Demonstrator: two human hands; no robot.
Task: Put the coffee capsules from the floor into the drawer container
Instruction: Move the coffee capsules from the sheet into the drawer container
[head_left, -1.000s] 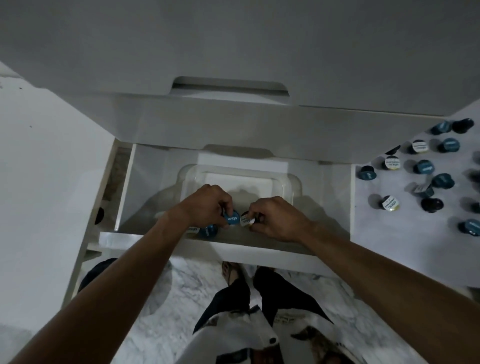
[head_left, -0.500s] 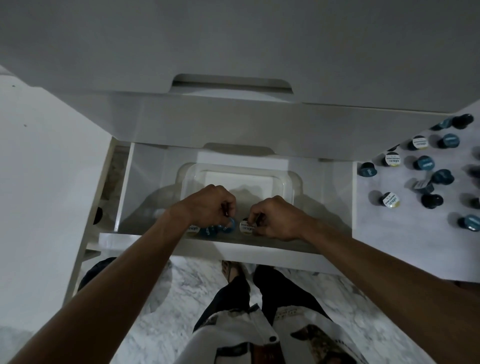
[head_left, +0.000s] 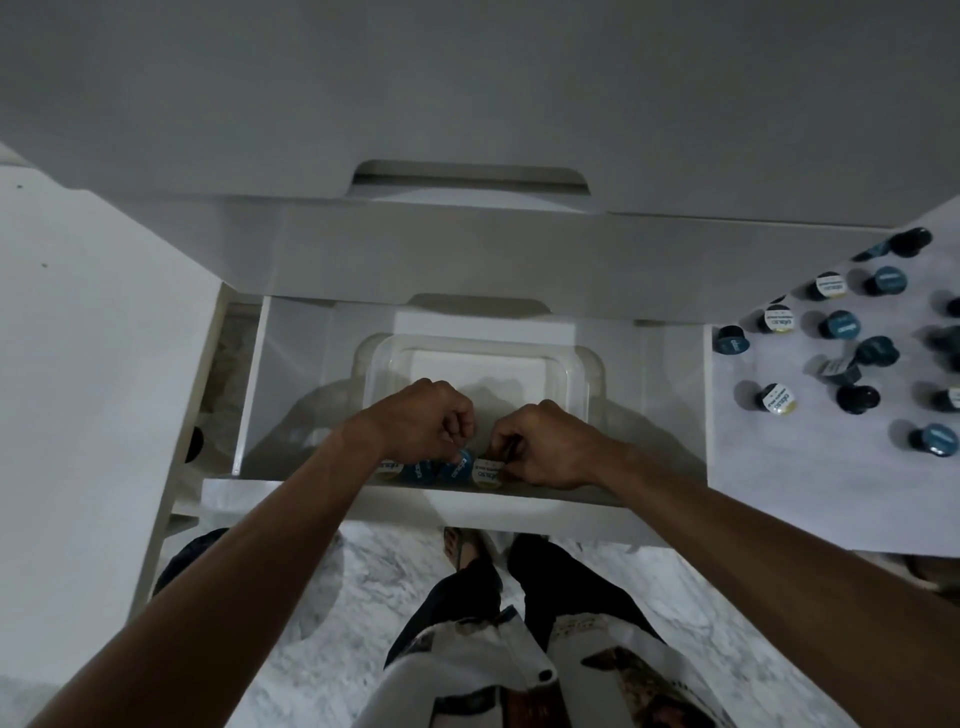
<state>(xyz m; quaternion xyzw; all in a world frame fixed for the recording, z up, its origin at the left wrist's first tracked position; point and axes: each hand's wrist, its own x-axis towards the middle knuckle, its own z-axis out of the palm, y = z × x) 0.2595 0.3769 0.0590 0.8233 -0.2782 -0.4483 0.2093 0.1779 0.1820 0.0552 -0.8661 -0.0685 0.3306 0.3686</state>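
Note:
A clear plastic container (head_left: 582, 374) sits in the open white drawer (head_left: 291, 395). Both my hands reach into its near end, fingers curled. My left hand (head_left: 423, 421) pinches a tilted blue capsule (head_left: 459, 464) low in the container. My right hand (head_left: 548, 447) grips a white-lidded capsule (head_left: 487, 475) right beside it. Two more capsules (head_left: 410, 470) lie under my left wrist, partly hidden. Several loose blue, dark and white-lidded capsules (head_left: 836, 325) are spread over a white sheet (head_left: 779, 467) on the floor at the right.
A closed drawer front with a cut-out handle (head_left: 470, 179) overhangs the open drawer. A white cabinet side (head_left: 78, 364) stands at the left. My legs (head_left: 498, 597) are on the marble floor (head_left: 353, 597) just below the drawer's front edge (head_left: 467, 501).
Both hands have sunk lower toward the container's near end, carrying the blue and the white-lidded capsule down beside those lying there.

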